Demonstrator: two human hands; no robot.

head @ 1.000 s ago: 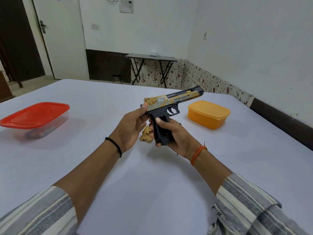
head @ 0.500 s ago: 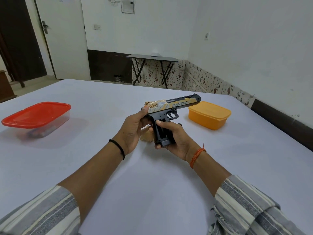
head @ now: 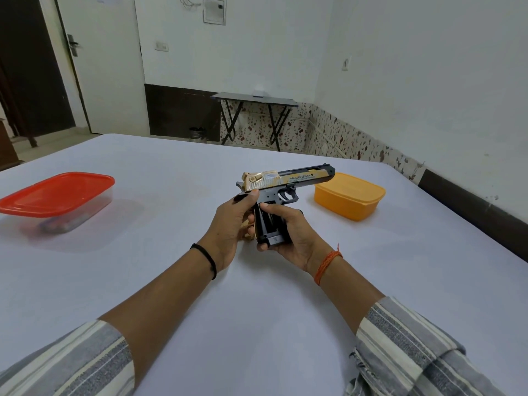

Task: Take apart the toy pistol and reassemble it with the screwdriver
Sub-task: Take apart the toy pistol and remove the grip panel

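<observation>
gold-and-black toy pistol (head: 288, 181), left hand (head: 228, 227) and right hand (head: 291, 232) gripping its grip

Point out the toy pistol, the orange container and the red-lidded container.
toy pistol (head: 297, 178): head view, on the gold slide.
orange container (head: 349, 194): head view, on its lid.
red-lidded container (head: 57, 192): head view, on the red lid.

Slide of the pistol (head: 288, 181): "DESERT EAGLE" in dark capitals on the gold side panel.
Line below it: smaller print on the same panel, too small to read.
Base of the pistol's grip: a small pale mark, not legible.
Red-lidded box (head: 57, 195): no readable text.
Orange box (head: 350, 195): no readable text.
</observation>
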